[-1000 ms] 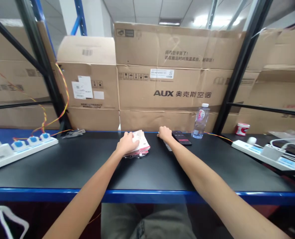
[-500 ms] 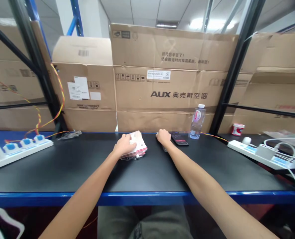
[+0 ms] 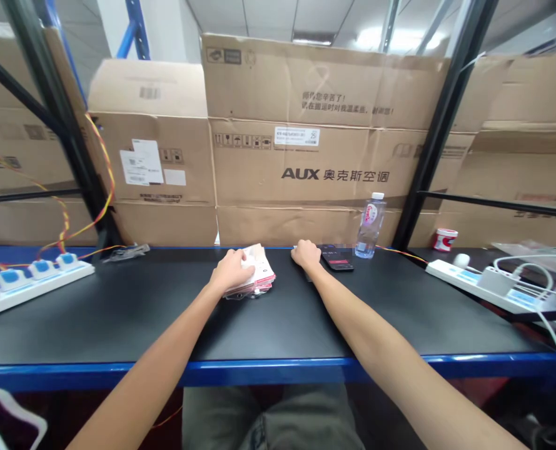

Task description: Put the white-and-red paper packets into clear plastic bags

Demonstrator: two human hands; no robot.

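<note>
A stack of white cards with red edges (image 3: 261, 270), in what looks like clear plastic, lies on the black tabletop (image 3: 278, 331). My left hand (image 3: 232, 272) grips it from the left side, thumb on top. To the right of the stack, my right hand (image 3: 306, 255) rests on the table with its fingers curled. A small clear or greyish edge shows beside its wrist, but what the fingers hold is hidden. Just right of that hand lies a black phone (image 3: 338, 258) with its screen lit.
A clear bottle (image 3: 370, 226) with a white cap stands behind the phone. Power strips sit at the left (image 3: 38, 284) and right (image 3: 486, 289). Cardboard (image 3: 306, 206) walls the back. A crumpled plastic bag (image 3: 126, 253) and a red-and-white tub (image 3: 445, 239) lie farther out.
The view has shifted slightly. Both hands keep nearly the same pose and place, the left on the card stack and the right beside the phone.
</note>
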